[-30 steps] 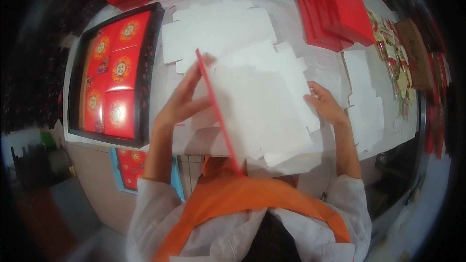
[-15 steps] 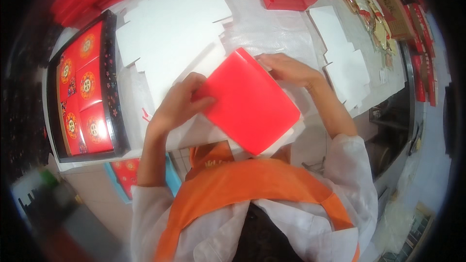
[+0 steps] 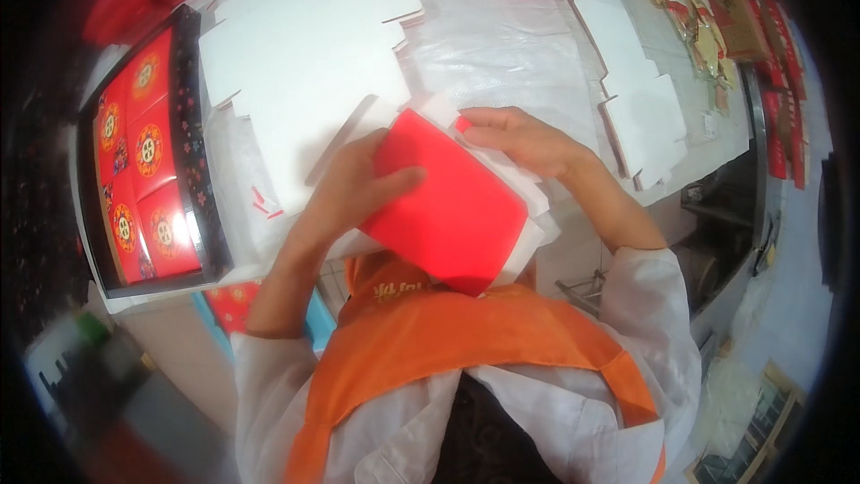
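1. Bench (image 3: 502,45), near edge: the red card (image 3: 452,202), seen edge-on one second ago, now presents its red face upward. White flaps (image 3: 520,255) show along its right side, more than half a second ago.
2. Bench centre to far edge: white card blanks (image 3: 305,63). Right edge: a narrower stack of white blanks (image 3: 640,103). Left edge: a black tray (image 3: 190,143) of patterned red boxes (image 3: 148,151); red scraps (image 3: 262,206) lie to its right.
3. Far right corner: packets (image 3: 690,9) and a brown carton (image 3: 730,4). Below the near edge, a blue tray (image 3: 318,318) is partly hidden by the left forearm.
4. Left hand (image 3: 349,188): grip closed on the red card, thumb across its face.
5. Right hand (image 3: 524,139): grip narrow, thumb and finger pinching a small red piece (image 3: 462,124) at the card's upper corner; whether attached, cannot tell.
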Available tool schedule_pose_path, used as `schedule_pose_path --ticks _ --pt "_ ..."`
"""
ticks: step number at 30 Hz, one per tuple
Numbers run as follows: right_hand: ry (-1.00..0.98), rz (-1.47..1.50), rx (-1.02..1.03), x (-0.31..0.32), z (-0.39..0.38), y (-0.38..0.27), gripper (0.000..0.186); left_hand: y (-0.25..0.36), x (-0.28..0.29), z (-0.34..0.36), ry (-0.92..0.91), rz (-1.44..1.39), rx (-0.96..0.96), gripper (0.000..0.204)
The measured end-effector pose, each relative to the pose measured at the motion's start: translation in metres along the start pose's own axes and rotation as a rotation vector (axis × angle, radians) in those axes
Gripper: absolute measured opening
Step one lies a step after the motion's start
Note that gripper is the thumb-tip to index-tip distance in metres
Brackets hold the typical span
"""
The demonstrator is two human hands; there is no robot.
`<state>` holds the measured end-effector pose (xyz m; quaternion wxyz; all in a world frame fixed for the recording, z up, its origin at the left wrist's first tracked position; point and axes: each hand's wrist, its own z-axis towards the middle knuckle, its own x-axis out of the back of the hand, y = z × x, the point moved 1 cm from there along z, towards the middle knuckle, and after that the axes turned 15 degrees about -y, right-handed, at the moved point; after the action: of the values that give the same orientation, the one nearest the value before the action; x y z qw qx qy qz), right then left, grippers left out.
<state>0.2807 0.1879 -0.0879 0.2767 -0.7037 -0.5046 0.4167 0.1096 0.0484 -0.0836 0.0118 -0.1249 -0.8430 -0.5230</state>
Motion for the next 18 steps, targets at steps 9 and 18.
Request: schedule_pose_path --ticks 9,18 --pt "0.016 -0.196 0.05 -0.012 0.005 -0.001 0.037 0.003 -0.004 0.002 -0.008 -0.061 -0.038 0.037" --pt "0.074 -0.224 0.056 -0.02 0.002 -0.007 0.039 -0.005 -0.009 0.008 0.038 -0.057 -0.069 0.033"
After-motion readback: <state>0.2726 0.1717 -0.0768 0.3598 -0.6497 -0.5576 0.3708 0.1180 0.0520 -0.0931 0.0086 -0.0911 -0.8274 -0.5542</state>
